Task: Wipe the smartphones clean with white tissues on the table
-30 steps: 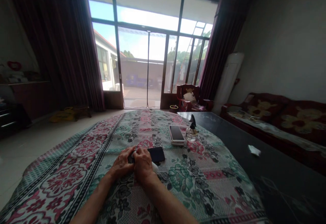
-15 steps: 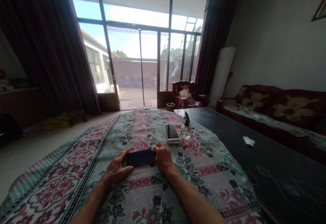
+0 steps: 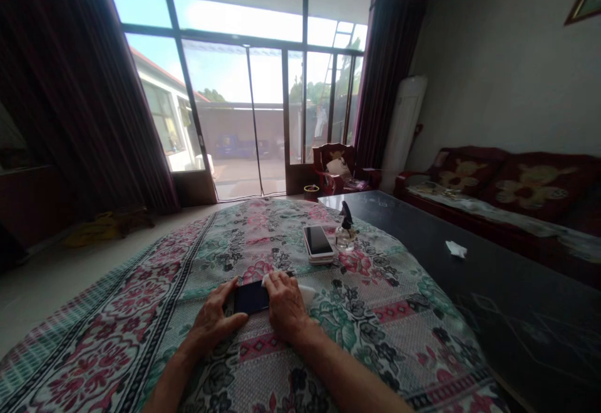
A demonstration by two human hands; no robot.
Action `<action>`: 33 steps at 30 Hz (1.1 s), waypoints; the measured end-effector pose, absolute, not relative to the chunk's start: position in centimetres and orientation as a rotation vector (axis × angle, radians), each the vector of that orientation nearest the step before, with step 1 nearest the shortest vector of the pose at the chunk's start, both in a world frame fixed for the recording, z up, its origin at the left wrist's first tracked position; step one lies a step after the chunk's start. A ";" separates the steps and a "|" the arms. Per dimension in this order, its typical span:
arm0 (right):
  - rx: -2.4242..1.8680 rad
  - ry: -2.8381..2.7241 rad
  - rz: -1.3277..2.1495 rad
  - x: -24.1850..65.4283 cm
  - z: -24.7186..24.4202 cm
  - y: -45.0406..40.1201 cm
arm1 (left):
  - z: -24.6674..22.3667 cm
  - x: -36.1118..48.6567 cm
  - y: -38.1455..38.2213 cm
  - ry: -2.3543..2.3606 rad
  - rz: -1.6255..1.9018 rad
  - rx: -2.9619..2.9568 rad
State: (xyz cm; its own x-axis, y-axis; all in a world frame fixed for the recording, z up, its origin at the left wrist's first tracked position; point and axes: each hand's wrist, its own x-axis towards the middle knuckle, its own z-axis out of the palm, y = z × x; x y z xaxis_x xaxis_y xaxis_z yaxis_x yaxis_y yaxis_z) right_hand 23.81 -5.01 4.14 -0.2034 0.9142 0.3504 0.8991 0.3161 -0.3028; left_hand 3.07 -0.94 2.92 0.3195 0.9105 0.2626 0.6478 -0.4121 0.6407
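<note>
A dark smartphone (image 3: 250, 298) lies sideways on the flowered tablecloth (image 3: 300, 356) in front of me. My left hand (image 3: 216, 313) grips its left end, thumb along the near edge and fingers at the far edge. Over the phone's right part lies my right hand (image 3: 286, 303), fingers closed on a white tissue (image 3: 307, 293) pressed to the screen. Part of the tissue sticks out to the right of that hand. The phone's right end is hidden under the hand.
Beyond my right hand lie stacked white phones (image 3: 319, 242) and a small spray bottle (image 3: 346, 228) with a black top. A crumpled tissue (image 3: 456, 249) sits on the dark table (image 3: 493, 300) at right. A sofa (image 3: 526, 181) and glass doors (image 3: 235, 119) stand farther off.
My right hand has slid left over the phone with the tissue, covering more of the screen. My left hand keeps its hold. The camera view has shifted slightly.
</note>
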 end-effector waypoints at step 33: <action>-1.527 -1.926 0.029 22.9 4.5 -4.9 | 2.9 3.0 -0.9 1.367 0.859 2.169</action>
